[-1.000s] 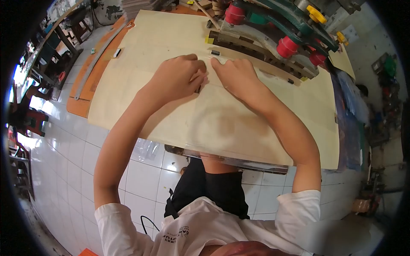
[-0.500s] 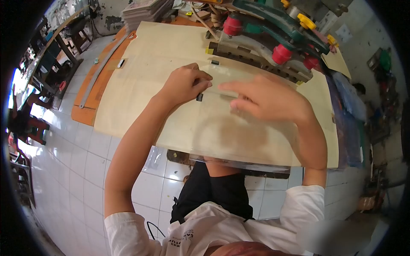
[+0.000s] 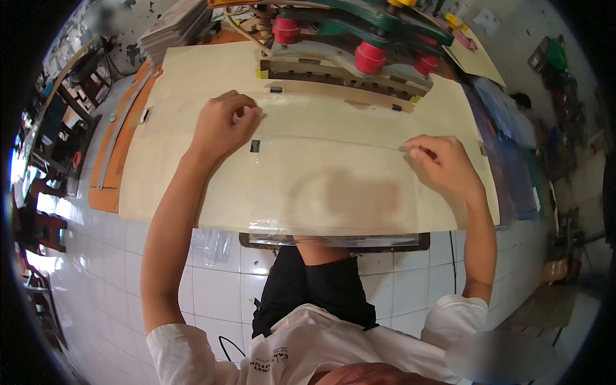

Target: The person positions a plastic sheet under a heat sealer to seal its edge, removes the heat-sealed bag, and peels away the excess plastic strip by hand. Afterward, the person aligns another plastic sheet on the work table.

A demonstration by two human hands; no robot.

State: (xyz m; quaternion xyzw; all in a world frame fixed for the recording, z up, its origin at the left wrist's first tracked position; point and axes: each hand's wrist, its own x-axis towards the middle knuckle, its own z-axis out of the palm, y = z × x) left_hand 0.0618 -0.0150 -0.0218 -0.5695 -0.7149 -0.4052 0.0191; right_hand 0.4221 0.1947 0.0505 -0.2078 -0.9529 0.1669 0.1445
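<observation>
A thin clear plastic sheet point(image 3: 327, 160) appears to lie over the large cream board point(image 3: 173, 160); its upper edge shows as a fine line between my hands. My right hand point(image 3: 446, 163) has thumb and fingers pinched together at the right end of that line, on the sheet's corner. Near the board's left-middle, my left hand point(image 3: 228, 125) is closed with its fingertips together; what they hold, if anything, is unclear. Just below it sits a small black tab point(image 3: 255, 146). Two more dark tabs, a left one point(image 3: 276, 90) and a right one point(image 3: 396, 108), lie farther back.
A green press with red knobs point(image 3: 370, 58) stands over the board's far edge. A metal ruler point(image 3: 122, 128) lies on the orange tabletop point(image 3: 114, 186) at left. Stacked sheets point(image 3: 173, 32) are at the back left. Clear plastic point(image 3: 504, 119) lies along the right side.
My right hand has moved right, away from my left hand, and its fingers are now pinched. The camera view has shifted, so the press appears farther left.
</observation>
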